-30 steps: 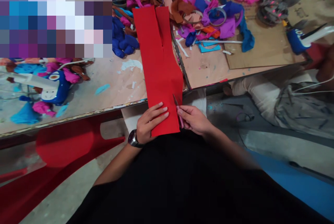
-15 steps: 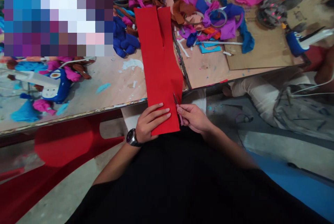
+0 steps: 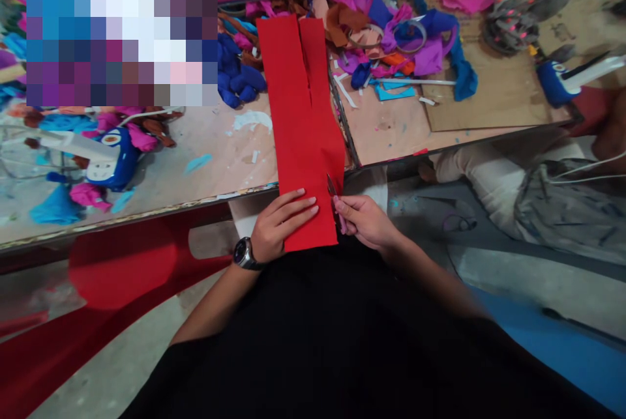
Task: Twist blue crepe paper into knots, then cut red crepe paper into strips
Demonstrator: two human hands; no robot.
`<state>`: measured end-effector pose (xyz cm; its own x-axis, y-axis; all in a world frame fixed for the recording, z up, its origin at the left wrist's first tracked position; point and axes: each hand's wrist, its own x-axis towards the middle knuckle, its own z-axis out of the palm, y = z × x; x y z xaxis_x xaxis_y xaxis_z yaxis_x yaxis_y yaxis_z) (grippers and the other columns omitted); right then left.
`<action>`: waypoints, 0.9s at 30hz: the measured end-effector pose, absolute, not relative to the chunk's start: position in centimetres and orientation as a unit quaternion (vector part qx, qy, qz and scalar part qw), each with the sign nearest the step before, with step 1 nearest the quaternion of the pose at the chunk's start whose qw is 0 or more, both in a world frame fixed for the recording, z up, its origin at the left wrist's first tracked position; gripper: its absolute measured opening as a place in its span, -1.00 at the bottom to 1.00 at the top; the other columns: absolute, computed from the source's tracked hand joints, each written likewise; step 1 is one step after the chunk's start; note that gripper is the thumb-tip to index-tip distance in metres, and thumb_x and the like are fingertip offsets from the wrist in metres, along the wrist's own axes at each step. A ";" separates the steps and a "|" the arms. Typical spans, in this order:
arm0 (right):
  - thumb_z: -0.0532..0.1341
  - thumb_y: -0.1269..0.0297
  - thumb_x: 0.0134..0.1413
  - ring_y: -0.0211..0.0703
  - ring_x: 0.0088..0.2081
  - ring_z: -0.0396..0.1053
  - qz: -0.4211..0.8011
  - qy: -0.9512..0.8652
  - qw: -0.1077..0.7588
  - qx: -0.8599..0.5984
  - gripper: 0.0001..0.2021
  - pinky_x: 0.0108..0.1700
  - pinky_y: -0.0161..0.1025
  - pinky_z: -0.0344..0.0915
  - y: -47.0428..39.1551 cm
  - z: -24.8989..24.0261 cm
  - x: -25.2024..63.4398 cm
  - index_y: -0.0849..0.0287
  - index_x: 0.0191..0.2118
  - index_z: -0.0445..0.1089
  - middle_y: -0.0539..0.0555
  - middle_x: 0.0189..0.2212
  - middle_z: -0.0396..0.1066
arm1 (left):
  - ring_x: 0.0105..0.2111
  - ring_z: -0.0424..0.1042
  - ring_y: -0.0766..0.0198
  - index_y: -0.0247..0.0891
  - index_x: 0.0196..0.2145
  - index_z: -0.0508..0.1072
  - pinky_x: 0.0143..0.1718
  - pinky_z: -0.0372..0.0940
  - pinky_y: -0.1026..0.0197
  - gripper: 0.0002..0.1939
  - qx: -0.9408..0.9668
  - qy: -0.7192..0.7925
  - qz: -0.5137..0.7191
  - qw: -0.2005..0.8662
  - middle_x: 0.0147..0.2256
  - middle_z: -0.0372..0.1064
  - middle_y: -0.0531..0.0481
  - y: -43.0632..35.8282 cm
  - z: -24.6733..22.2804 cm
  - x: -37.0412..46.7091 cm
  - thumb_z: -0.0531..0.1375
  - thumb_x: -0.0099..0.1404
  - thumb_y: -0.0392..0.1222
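Observation:
A long red sheet [image 3: 303,139] reaches from the table over its front edge to my lap, with a slit near its far end. My left hand [image 3: 280,227] lies on the sheet's near left part, fingers stretched across it and slightly apart. In my right hand [image 3: 364,218] are small scissors [image 3: 337,205] with pinkish handles, gripped at the sheet's right edge. Their blade points away from me over the red sheet. A cut runs along the right side beside the blade. The thumb side of my left hand is hidden.
Coloured scraps [image 3: 342,28] lie behind the sheet, with rings of tape among them. Blue-and-white devices [image 3: 115,161] stand at left and right. Brown cardboard [image 3: 484,106] covers part of the right table. At the right, a person's legs [image 3: 484,178] show below the table.
The view has shifted slightly, so the table things at left appear farther right. My left hand remains on the sheet and my right hand still holds the scissors at nearly the same place.

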<state>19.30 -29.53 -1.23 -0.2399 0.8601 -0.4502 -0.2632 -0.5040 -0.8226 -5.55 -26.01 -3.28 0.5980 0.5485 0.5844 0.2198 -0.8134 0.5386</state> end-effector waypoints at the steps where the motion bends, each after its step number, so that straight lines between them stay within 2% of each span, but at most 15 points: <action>1: 0.46 -0.23 0.08 -0.42 -0.64 0.06 0.722 -0.313 0.391 -0.477 -0.49 -0.55 -0.34 -0.03 -29.6 -1.3 19.3 0.18 -0.37 0.48 -0.15 -0.69 0.25 | 0.39 0.36 -0.03 -0.16 0.41 0.39 0.33 0.42 -0.17 -0.45 0.868 0.223 0.389 0.212 0.23 0.51 -0.24 -26.0 -3.4 -5.5 0.22 0.54 -0.04; 7: 0.49 -0.21 0.06 -0.44 -0.66 0.03 0.736 -0.281 0.404 -0.465 -0.49 -0.56 -0.34 -0.09 -29.5 -1.3 19.0 0.18 -0.42 0.45 -0.15 -0.69 0.25 | 0.41 0.33 -0.02 -0.08 0.43 0.36 0.37 0.40 -0.20 -0.47 0.865 0.244 0.381 0.219 0.27 0.48 -0.19 -26.1 -3.7 -5.6 0.18 0.57 -0.13; 12: 0.49 -0.21 0.07 -0.44 -0.66 0.03 0.741 -0.264 0.410 -0.463 -0.49 -0.57 -0.34 -0.11 -29.6 -1.5 19.0 0.18 -0.42 0.45 -0.15 -0.69 0.26 | 0.42 0.31 0.05 -0.06 0.44 0.34 0.37 0.40 -0.16 -0.47 0.864 0.262 0.378 0.206 0.28 0.48 -0.16 -26.0 -3.6 -5.7 0.08 0.60 -0.30; 23: 0.47 -0.24 0.07 -0.45 -0.66 0.01 0.735 -0.276 0.409 -0.466 -0.46 -0.58 -0.35 -0.08 -29.5 -1.1 18.5 0.17 -0.47 0.39 -0.16 -0.70 0.23 | 0.41 0.33 0.06 -0.02 0.41 0.37 0.36 0.42 -0.15 -0.49 0.864 0.264 0.377 0.206 0.27 0.49 -0.13 -26.0 -3.3 -5.6 0.09 0.60 -0.30; 27: 0.43 -0.20 0.16 -0.45 -0.66 0.05 0.731 -0.297 0.401 -0.465 -0.49 -0.58 -0.37 -0.04 -29.8 -1.5 19.3 0.17 -0.42 0.39 -0.15 -0.68 0.26 | 0.40 0.36 0.06 0.01 0.40 0.39 0.36 0.42 -0.17 -0.49 0.855 0.273 0.384 0.216 0.26 0.50 -0.11 -26.0 -3.2 -5.6 0.09 0.60 -0.30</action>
